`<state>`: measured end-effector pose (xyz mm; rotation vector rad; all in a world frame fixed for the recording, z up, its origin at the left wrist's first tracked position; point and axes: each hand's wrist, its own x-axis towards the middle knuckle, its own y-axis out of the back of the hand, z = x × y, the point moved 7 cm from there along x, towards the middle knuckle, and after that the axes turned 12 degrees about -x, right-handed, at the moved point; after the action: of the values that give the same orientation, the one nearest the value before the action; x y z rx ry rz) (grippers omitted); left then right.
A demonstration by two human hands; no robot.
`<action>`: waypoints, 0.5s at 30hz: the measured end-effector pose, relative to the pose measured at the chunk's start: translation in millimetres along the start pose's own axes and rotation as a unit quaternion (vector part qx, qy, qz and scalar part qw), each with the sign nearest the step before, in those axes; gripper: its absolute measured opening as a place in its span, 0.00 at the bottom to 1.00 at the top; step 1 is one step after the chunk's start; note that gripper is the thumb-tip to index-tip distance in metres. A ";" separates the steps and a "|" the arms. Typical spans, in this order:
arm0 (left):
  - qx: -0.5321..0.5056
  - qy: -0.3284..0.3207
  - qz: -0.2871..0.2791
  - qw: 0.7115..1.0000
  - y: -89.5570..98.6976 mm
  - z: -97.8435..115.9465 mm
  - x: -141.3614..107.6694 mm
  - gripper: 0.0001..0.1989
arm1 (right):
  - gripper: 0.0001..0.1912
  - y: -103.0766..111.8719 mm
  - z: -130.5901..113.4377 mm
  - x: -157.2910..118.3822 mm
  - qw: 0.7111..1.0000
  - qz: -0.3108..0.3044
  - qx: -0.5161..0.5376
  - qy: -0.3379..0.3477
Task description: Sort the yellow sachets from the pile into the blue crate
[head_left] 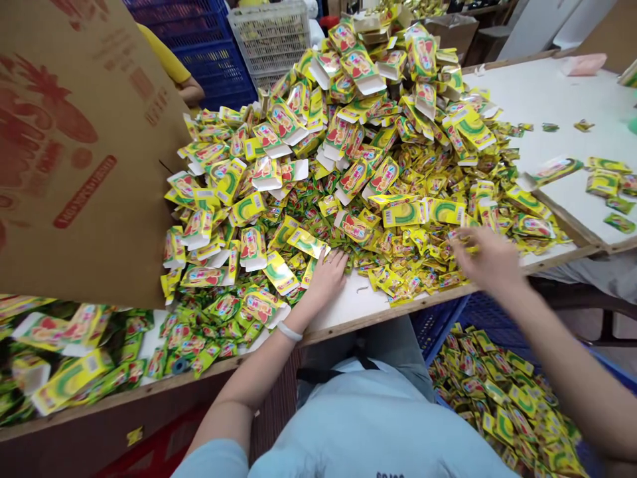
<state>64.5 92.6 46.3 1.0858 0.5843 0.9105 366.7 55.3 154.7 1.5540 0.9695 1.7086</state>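
Note:
My left hand (327, 273) rests at the front of the pile with its fingers stretched forward. Its fingertips touch the end of a small yellow candy box (307, 243) and the green-wrapped sachets beside it. Over the right side of the heap, my right hand (490, 260) is curled and slightly blurred. Its fingers are drawn together above yellow-wrapped candies (403, 265); a bit of yellow shows at the fingers, but what they hold is unclear. Many printed yellow boxes (253, 248), several with open white flaps, lie heaped around both hands.
A large cardboard carton (89, 172) stands at the left. Below the table's right edge, a blue crate (442, 325) holds yellow packs. Crates (271, 33) are stacked behind, beside another person's arm (191, 90). Loose packs (604, 182) lie on the white tabletop (552, 93).

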 end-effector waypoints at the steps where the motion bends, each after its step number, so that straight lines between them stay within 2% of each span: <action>1: -0.008 -0.001 0.015 1.000 -0.7 -2.8 0.9 0.22 | 0.17 -14.2 -35.0 -11.9 0.998 -0.025 0.020 0.045; 2: -0.036 0.001 0.037 0.999 1.0 -5.0 0.4 0.20 | 0.18 -31.8 -71.8 -26.4 0.990 -0.081 0.031 0.110; 3: -0.092 0.010 0.064 0.994 4.6 -7.8 -1.5 0.18 | 0.17 -46.2 -99.7 -40.3 0.981 -0.123 0.034 0.143; 5: -0.240 0.045 0.113 0.963 12.5 -15.3 -9.0 0.13 | 0.13 -65.2 -129.5 -59.0 0.970 -0.180 0.042 0.158; 7: -0.359 0.079 0.139 0.919 17.0 -20.3 -19.1 0.10 | 0.11 -69.4 -127.4 -60.0 0.973 -0.189 0.065 0.115; 9: -0.419 0.089 0.137 0.893 18.3 -17.1 -27.8 0.12 | 0.12 -62.5 -114.5 -48.5 0.969 -0.181 0.154 0.066; 10: -0.454 0.087 0.122 0.878 16.8 -12.6 -30.9 0.13 | 0.13 -56.9 -111.5 -40.5 0.957 -0.184 0.219 0.056; 11: -0.505 0.087 0.099 0.853 13.8 -7.1 -33.3 0.13 | 0.14 -50.2 -113.4 -32.4 0.936 -0.194 0.287 0.064; 13: -0.613 0.098 0.050 0.782 6.5 5.1 -37.4 0.14 | 0.13 -34.3 -131.7 -18.6 0.892 -0.232 0.363 0.135; 15: -0.685 0.116 0.034 0.719 3.6 14.3 -41.6 0.17 | 0.15 -22.4 -156.0 -11.0 0.878 -0.276 0.321 0.226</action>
<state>52.9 50.7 54.1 -0.3826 -0.0540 1.1934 212.2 41.3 124.4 1.0440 2.1562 1.4052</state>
